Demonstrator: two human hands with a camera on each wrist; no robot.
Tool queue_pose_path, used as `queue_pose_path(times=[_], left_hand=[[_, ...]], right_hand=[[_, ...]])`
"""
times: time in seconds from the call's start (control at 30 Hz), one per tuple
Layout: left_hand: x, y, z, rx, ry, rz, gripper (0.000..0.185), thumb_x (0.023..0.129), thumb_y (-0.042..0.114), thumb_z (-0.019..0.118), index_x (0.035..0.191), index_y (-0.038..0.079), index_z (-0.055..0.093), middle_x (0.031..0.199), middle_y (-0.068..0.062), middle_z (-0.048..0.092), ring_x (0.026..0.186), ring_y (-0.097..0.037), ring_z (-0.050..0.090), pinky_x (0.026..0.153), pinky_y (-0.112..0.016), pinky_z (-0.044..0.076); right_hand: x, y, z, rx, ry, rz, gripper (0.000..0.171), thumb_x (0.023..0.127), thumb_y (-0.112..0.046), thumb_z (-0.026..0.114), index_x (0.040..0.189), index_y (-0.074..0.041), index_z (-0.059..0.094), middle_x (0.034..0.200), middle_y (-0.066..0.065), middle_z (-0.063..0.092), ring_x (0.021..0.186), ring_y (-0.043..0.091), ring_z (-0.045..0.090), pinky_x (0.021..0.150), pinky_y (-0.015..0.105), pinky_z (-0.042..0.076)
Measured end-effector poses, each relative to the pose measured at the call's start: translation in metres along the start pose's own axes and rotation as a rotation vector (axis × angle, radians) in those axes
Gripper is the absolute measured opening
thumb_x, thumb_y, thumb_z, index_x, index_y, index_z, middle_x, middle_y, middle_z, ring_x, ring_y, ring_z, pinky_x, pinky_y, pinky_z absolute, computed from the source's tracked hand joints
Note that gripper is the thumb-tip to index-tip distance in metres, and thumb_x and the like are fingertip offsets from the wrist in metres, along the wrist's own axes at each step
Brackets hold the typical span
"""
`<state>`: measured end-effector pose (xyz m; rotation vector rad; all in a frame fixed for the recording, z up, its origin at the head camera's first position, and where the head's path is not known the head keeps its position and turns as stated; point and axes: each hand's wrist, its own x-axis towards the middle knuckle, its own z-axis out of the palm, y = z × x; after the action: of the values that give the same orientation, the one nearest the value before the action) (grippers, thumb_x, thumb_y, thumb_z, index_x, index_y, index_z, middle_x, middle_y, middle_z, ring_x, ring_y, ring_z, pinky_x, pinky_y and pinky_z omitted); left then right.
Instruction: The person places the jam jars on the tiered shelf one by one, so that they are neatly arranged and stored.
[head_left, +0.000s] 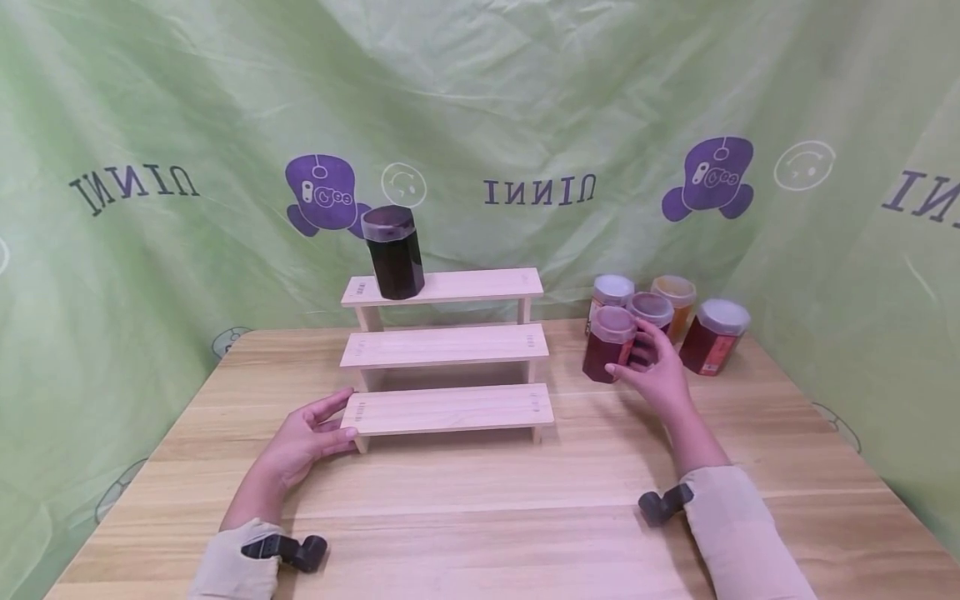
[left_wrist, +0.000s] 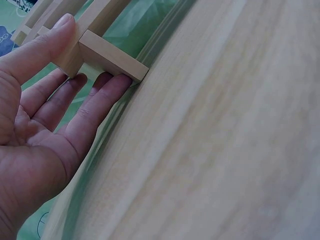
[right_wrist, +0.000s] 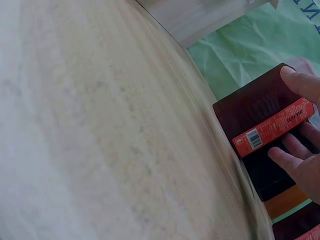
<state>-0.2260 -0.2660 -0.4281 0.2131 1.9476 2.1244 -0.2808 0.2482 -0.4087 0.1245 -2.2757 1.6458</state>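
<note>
A three-step wooden display stand (head_left: 446, 408) stands on the table. My left hand (head_left: 306, 437) holds the left end of its lowest step; in the left wrist view the thumb (left_wrist: 62, 31) lies along the board and the fingertips touch the leg (left_wrist: 112, 57). A dark lidded jar (head_left: 396, 258) stands upright on the top step, left of its middle. At the right, my right hand (head_left: 656, 371) grips a dark red jar (head_left: 602, 354) with a pale lid, slightly tilted. The right wrist view shows this jar's red label (right_wrist: 274, 127) with a barcode.
Behind and beside the held jar stand a white-lidded jar (head_left: 613, 289), a dark jar (head_left: 651, 310), an amber jar (head_left: 678, 292) and a red-labelled jar (head_left: 715, 337). A green printed cloth (head_left: 480, 100) hangs behind the wooden table (head_left: 480, 517).
</note>
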Motion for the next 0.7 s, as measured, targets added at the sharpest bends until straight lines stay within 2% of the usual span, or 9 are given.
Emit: queue_pose_path(times=[0.13, 0.4, 0.53, 0.7], left_hand=[[-0.001, 0.001, 0.0, 0.006, 0.009, 0.0, 0.076, 0.074, -0.007, 0.064, 0.138, 0.0, 0.023, 0.143, -0.019, 0.018, 0.101, -0.021, 0.056, 0.084, -0.045, 0.048], [0.0, -0.001, 0.001, 0.009, 0.018, -0.003, 0.076, 0.074, -0.006, 0.065, 0.138, 0.001, 0.024, 0.142, -0.019, 0.019, 0.102, -0.021, 0.055, 0.084, -0.044, 0.048], [0.0, -0.002, 0.0, 0.011, 0.026, -0.006, 0.076, 0.073, -0.006, 0.065, 0.138, 0.002, 0.025, 0.143, -0.018, 0.02, 0.102, -0.021, 0.055, 0.083, -0.044, 0.048], [0.0, -0.003, 0.0, 0.005, 0.029, -0.007, 0.076, 0.073, -0.005, 0.066, 0.138, 0.003, 0.026, 0.142, -0.016, 0.021, 0.102, -0.021, 0.056, 0.083, -0.044, 0.049]], right_hand=[[0.0, -0.001, 0.004, 0.031, -0.011, -0.008, 0.085, 0.063, -0.006, 0.078, 0.135, -0.017, 0.034, 0.122, 0.017, 0.043, 0.103, 0.035, 0.05, 0.08, 0.03, 0.052], [0.009, 0.003, 0.013, 0.009, -0.037, -0.026, 0.088, 0.064, -0.007, 0.078, 0.136, -0.019, 0.028, 0.129, 0.019, 0.038, 0.107, 0.038, 0.047, 0.089, 0.048, 0.045], [0.015, 0.005, 0.018, -0.061, -0.047, -0.038, 0.092, 0.064, -0.012, 0.079, 0.138, -0.024, 0.026, 0.131, 0.019, 0.036, 0.11, 0.038, 0.044, 0.09, 0.051, 0.043], [0.021, 0.006, 0.022, -0.151, -0.01, -0.033, 0.093, 0.064, -0.015, 0.08, 0.138, -0.028, 0.026, 0.131, 0.018, 0.038, 0.112, 0.036, 0.041, 0.094, 0.052, 0.038]])
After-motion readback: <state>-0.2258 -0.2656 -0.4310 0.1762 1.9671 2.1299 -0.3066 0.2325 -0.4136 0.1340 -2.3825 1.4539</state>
